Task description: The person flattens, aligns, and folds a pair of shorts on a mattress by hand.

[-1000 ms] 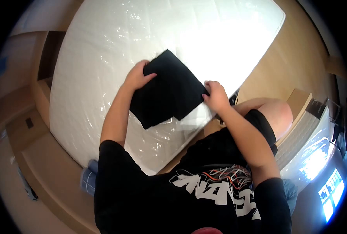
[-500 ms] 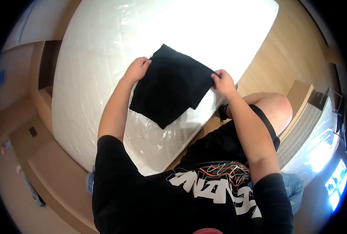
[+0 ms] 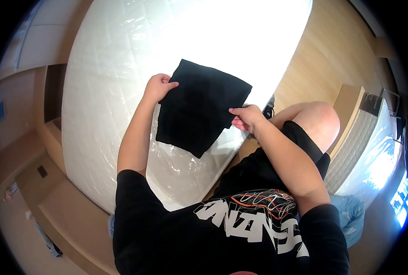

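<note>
A folded black garment [image 3: 199,107] lies over the plastic-wrapped white mattress [image 3: 107,105] in front of me. Its exact kind cannot be made out. My left hand [image 3: 159,87] pinches its left edge, thumb on top of the cloth. On the opposite side, my right hand [image 3: 247,118] grips the lower right edge between thumb and fingers, the other fingers curled below. The garment's top right corner stands free of both hands.
My bent knee [image 3: 321,121] is beside the mattress's right edge. Farther right, a second plastic-wrapped mattress [image 3: 366,146] leans by a cardboard-coloured board [image 3: 346,107]. A light blue bag or cloth [image 3: 350,217] lies near my right elbow. Wooden furniture [image 3: 57,142] borders the left.
My right hand has slid from the garment's right corner down to its lower right edge. The garment has turned slightly and shifted a little lower; my left hand still holds the left edge.
</note>
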Tool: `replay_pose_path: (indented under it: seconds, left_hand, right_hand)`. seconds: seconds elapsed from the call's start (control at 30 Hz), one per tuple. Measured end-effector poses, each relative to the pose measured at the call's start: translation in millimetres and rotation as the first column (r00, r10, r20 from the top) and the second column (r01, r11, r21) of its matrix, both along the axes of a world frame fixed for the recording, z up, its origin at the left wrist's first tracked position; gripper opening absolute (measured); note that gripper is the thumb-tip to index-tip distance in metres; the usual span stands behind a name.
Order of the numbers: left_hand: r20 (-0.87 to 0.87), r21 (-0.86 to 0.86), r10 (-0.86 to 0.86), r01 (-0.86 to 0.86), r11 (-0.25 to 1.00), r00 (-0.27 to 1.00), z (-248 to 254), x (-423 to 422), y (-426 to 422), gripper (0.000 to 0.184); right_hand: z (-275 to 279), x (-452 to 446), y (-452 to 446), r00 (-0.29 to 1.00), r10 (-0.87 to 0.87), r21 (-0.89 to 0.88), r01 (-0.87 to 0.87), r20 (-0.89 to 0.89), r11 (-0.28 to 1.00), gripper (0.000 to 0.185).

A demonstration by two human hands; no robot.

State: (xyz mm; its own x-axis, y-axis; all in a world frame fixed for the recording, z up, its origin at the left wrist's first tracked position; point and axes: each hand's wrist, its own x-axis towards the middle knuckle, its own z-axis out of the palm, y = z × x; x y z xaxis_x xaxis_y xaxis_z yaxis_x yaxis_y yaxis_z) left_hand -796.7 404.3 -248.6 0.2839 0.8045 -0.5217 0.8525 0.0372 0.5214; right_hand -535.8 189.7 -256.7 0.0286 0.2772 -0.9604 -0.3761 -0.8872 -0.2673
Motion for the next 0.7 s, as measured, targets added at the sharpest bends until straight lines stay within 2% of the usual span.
replay_pose_path:
  seconds: [0.1, 0.2, 0.3, 0.43, 0.47, 0.53, 0.57, 0.7]
  left_hand:
    - [0.064, -0.232, 0.027, -0.011, 0.973, 0.998, -18.7, -4.5, 13.5, 0.019]
    - [0.376, -0.421, 0.306, -0.133, 0.897, 0.875, -21.8, -12.4, 24.4, 0.015]
    - [0.427, -0.44, 0.285, -0.078, 0.895, 0.858, -41.6, -15.3, 23.7, 0.017]
    - [0.375, -0.3, 0.223, -0.109, 0.948, 0.9, -50.1, -12.3, 15.1, 0.019]
    - [0.222, -0.083, 0.042, -0.024, 0.996, 0.974, -51.8, -12.5, 15.5, 0.021]
    - [-0.079, 0.123, -0.088, 0.097, 0.988, 0.993, -17.0, 2.6, 4.6, 0.024]
    - [-0.238, 0.207, -0.128, 0.179, 0.962, 0.963, -4.1, 7.1, 0.4, 0.026]
    - [0.02, -0.047, 0.076, -0.075, 0.996, 0.997, -31.0, -15.8, 7.7, 0.029]
  right_hand:
    - [12.8, 1.7, 3.2, 0.994, -0.024, -0.025, 0.022, -0.108, 0.999, 0.016]
    - [7.2, 4.3, 0.3, 0.974, -0.02, -0.036, 0.012, -0.227, 0.999, 0.01]
    - [-21.1, 3.1, -6.2, 0.996, 0.015, 0.023, -0.013, -0.092, 1.0, 0.01]
    - [-32.3, 8.0, -6.0, 1.0, 0.001, 0.037, -0.001, -0.007, 0.999, 0.015]
    - [-32.8, 8.1, -6.3, 1.0, -0.003, 0.026, 0.003, -0.004, 1.0, 0.014]
    - [-21.9, 5.7, -3.2, 1.0, 0.02, 0.021, -0.021, 0.021, 1.0, 0.011]
    - [-19.1, 3.9, -2.3, 0.999, 0.031, 0.019, -0.032, 0.032, 0.999, 0.01]
    - [-27.4, -2.1, -5.6, 0.993, -0.107, 0.037, 0.105, 0.059, 0.994, 0.008]
